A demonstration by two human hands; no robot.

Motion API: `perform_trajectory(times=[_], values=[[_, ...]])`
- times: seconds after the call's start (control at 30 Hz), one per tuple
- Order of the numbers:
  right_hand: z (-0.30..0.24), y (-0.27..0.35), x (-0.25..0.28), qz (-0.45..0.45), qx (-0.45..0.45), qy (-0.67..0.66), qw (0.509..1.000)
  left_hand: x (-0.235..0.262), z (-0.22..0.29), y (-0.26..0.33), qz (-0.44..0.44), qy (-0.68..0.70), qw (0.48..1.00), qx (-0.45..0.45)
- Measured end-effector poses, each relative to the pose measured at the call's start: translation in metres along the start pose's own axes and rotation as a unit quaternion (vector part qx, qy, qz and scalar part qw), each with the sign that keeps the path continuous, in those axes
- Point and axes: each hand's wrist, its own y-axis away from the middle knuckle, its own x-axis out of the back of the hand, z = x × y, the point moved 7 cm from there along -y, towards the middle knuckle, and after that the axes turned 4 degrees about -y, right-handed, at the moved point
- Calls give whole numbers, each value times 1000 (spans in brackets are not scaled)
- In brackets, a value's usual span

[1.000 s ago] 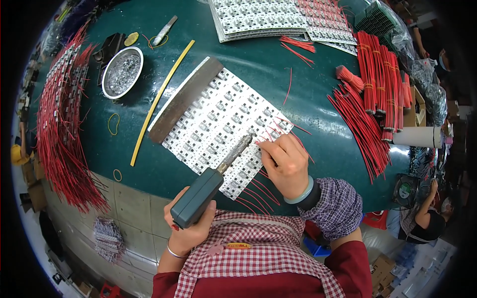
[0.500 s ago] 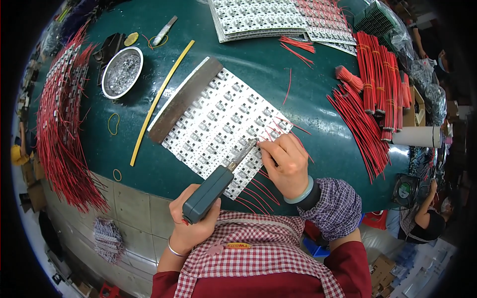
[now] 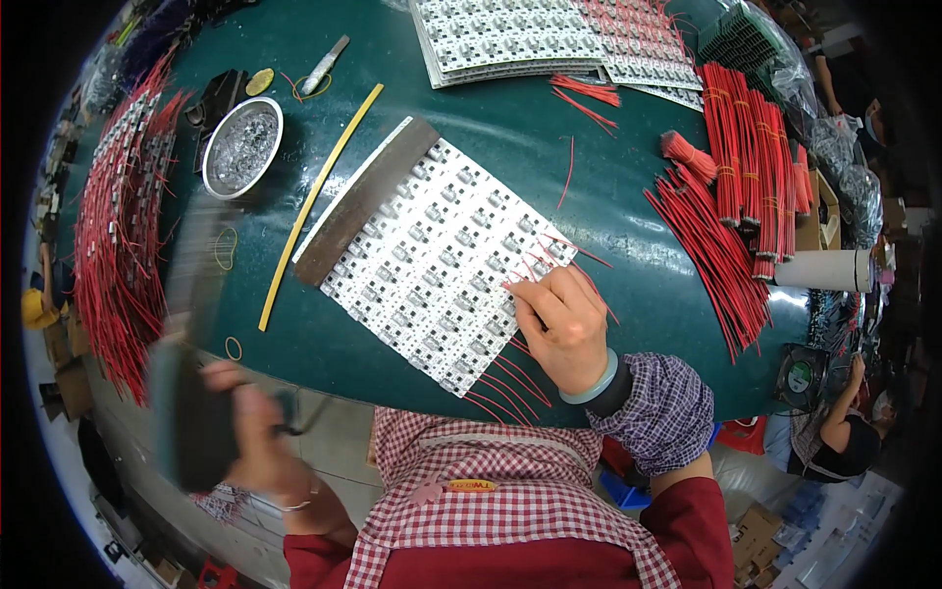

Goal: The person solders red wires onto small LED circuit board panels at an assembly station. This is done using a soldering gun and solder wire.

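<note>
My left hand (image 3: 260, 442), smeared by motion, grips a dark green soldering iron (image 3: 186, 427) beyond the table's near left edge. Its blurred shaft points up toward the metal bowl. Over the lower right edge of a white circuit board panel (image 3: 417, 260), my right hand (image 3: 567, 324) is closed, thumb and forefinger pinching a thin red wire (image 3: 508, 286) at the board. More red wires (image 3: 515, 378) stick out from that edge. A dark brown bar (image 3: 368, 201) lies across the panel's upper left side.
The metal bowl (image 3: 281, 123) holds silvery scraps. A yellow strip (image 3: 319, 206) lies left of the panel. Bundled red wires (image 3: 731, 147) and loose ones (image 3: 711, 265) are at right, stacked panels (image 3: 515, 44) at the back. Wired boards (image 3: 118, 255) hang at far left.
My left hand has swung the soldering iron left, away from the panel and past the table edge. My right hand stays at the board's edge.
</note>
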Motion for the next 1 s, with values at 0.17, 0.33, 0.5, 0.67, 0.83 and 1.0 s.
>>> perform_trajectory(times=[0.17,0.33,0.5,0.67,0.83,1.0], values=[[0,1,3,3,0,-4,1000,84,30,-90,33,3,966,-256],[4,3,-2,14,0,-9,1000,3,-44,-80,-59,-154,985,53],[-1,1,5,23,6,-29,999,-25,-17,16,-135,34,983,120],[-1,3,4,9,20,-30,999,-23,-28,82,-320,-30,931,171],[3,5,-2,-33,14,-38,999,-48,-24,94,-360,-70,917,157],[4,6,-2,-34,9,-31,999,-64,-14,92,-402,-73,907,100]])
